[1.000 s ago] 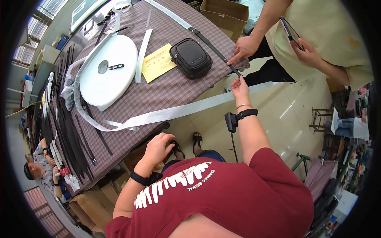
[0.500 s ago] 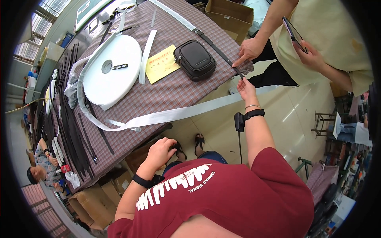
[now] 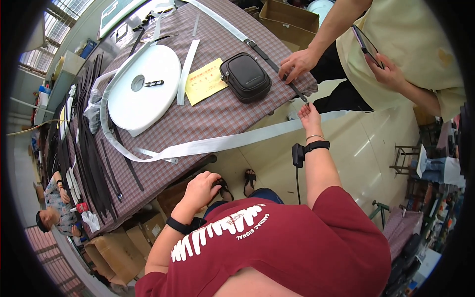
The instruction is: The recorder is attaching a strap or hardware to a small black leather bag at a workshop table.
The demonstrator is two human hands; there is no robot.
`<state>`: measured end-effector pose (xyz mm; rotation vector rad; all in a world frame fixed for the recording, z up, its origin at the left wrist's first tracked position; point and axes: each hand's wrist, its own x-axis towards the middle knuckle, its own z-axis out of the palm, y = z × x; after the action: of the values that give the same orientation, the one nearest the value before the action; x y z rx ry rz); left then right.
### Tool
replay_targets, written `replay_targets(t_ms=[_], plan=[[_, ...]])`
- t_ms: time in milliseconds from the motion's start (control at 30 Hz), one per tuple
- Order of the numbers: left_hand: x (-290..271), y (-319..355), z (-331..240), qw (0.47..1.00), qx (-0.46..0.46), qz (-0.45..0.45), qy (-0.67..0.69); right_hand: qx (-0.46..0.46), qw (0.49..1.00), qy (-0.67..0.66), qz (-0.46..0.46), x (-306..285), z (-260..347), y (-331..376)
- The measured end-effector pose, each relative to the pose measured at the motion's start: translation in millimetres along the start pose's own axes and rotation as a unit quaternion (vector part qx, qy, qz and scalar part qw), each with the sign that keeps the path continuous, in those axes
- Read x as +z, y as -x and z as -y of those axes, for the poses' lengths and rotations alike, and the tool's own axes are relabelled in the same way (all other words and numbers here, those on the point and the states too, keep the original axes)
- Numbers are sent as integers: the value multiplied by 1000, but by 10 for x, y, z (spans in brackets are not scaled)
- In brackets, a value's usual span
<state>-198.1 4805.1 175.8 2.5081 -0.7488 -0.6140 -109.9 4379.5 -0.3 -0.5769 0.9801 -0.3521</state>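
My right hand (image 3: 310,119) is closed, its fingertips pinching the end of a black strap (image 3: 268,60) at the table's right corner. Farther back, a metal buckle joins this strap to a long whitish band (image 3: 217,20). A co-worker's hand (image 3: 298,64) rests over the strap just beyond mine. Left of the strap stands a small black zipped case (image 3: 246,77), partly over a yellow printed paper (image 3: 206,82). My left hand (image 3: 202,189) hangs before my body, off the table, with fingers curled and nothing visible in them.
A big white roll (image 3: 144,89) with a black marker (image 3: 154,83) on it lies on the checked tablecloth (image 3: 198,121). Its loose white strip (image 3: 222,143) runs past the table's near edge. Many black straps (image 3: 91,163) lie at left. The co-worker's other hand holds a phone (image 3: 367,47).
The co-worker's hand has gone from pointing at the strap to lying over it, a little farther left. My right hand has dropped slightly toward me. My left hand stays put.
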Motion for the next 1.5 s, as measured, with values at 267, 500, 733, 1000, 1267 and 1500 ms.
replay_targets(t_ms=[267,500,733,1000,1267,1500], plan=[[6,77,-17,1000,-13,-7,0,-60,985,119,109,-33,-259,343],[-32,220,-9,999,-7,-32,-26,-352,753,552,60,804,-530,490],[-649,913,548,971,-201,-110,-71,-405,682,607,51,862,-546,385],[-1010,1146,716,973,-216,-82,-16,-462,673,575,54,701,-695,283],[-2149,1608,1638,941,-313,-103,-78,-287,678,576,355,749,-1107,1869],[-2745,1191,3509,841,-449,-246,-173,-309,484,658,487,1660,-2144,2877]])
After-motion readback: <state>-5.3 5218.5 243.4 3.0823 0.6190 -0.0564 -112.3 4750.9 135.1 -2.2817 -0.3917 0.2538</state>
